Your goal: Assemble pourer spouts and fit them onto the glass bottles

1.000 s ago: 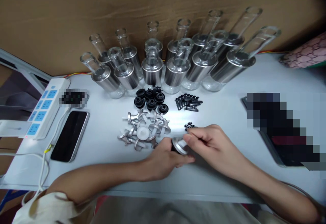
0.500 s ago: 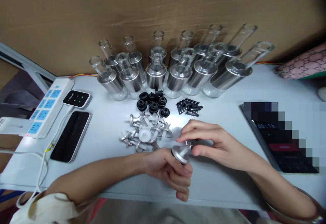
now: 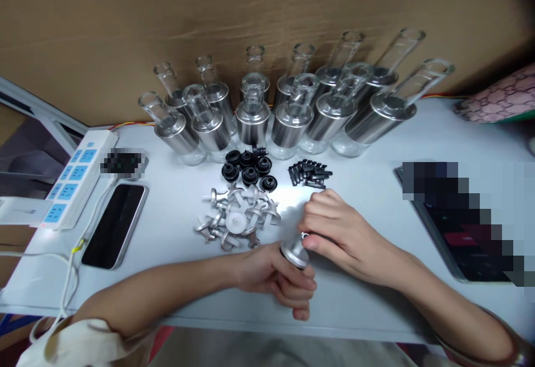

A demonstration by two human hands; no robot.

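Head camera looks down on a white table (image 3: 376, 294) where both hands meet near the front edge. Left hand (image 3: 276, 278) is curled tight around a small silver metal cap (image 3: 295, 253), its round face tilted up toward the right; the fingers wrap under it and hide its lower part. Right hand (image 3: 338, 233) is bent over the cap's top, fingertips pinched together on a small piece there, too covered to make out. Just behind the left hand lies a heap of silver stemmed fittings (image 3: 236, 219), and behind that a cluster of black rubber rings (image 3: 248, 169). A small pile of black pins (image 3: 310, 172) sits just beyond the right hand's knuckles. Along the cardboard wall stand two rows of glass bottles with metal sleeves (image 3: 288, 116). At the left, a dark phone (image 3: 115, 225) lies beside a white power strip (image 3: 71, 180); at the right lies a dark tablet (image 3: 463, 239), partly blurred.
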